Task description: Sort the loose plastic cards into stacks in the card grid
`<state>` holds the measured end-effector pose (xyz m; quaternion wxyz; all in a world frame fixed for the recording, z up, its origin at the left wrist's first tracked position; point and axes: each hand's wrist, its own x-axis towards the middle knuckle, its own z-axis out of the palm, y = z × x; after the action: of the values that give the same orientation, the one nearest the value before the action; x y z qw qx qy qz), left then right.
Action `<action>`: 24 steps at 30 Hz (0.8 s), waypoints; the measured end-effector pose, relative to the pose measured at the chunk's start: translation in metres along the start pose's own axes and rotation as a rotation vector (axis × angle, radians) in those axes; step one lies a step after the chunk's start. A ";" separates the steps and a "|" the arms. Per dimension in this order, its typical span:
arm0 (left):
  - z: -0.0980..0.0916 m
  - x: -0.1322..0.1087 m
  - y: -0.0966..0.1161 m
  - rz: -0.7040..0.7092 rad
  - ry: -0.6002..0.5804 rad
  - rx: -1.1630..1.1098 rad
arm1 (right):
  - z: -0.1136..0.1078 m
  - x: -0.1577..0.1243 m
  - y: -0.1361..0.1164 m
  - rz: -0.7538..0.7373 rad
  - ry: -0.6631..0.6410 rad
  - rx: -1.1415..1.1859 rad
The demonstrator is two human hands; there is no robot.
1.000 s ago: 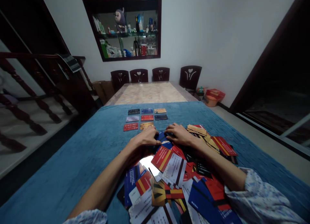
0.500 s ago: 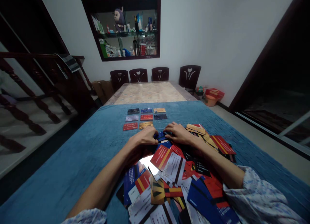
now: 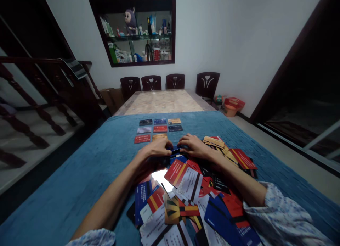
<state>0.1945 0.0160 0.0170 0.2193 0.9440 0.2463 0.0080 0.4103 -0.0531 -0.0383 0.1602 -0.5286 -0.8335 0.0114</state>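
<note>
Between my two hands is a blue card (image 3: 175,151) with a dark stripe, tilted on the far side of a loose heap of cards. My left hand (image 3: 158,147) pinches its left end, and my right hand (image 3: 193,146) has its curled fingers on the right end. Below my wrists spreads the heap, with a red and yellow card (image 3: 177,172), a white card (image 3: 190,185) and a dark blue card (image 3: 218,213) on top. Beyond my hands, cards lie in neat rows, among them a red card (image 3: 142,139) and a gold card (image 3: 159,136), partly hidden by my left hand.
Right of my right hand lie stacked gold cards (image 3: 214,142) and another red and yellow card (image 3: 242,158). A blue cloth (image 3: 106,161) covers the near table. Dark chairs (image 3: 208,83) stand beyond its far end, and a wooden railing (image 3: 29,113) runs at the left.
The blue card has tipped up between my fingers, so its dark stripe now shows. My hands have barely moved, and the laid-out rows look the same.
</note>
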 end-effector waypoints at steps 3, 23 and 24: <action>-0.001 0.001 -0.003 0.053 0.000 0.006 | 0.001 0.001 -0.002 0.027 0.051 -0.031; 0.011 0.011 -0.024 0.085 0.338 -0.062 | -0.002 0.001 -0.011 0.308 0.209 -0.073; 0.012 0.012 -0.025 0.090 0.347 -0.069 | -0.002 0.001 -0.011 0.308 0.207 -0.076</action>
<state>0.1949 0.0361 -0.0056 0.2053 0.9305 0.2374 0.1888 0.4007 -0.0571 -0.0342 0.2214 -0.6541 -0.7216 -0.0499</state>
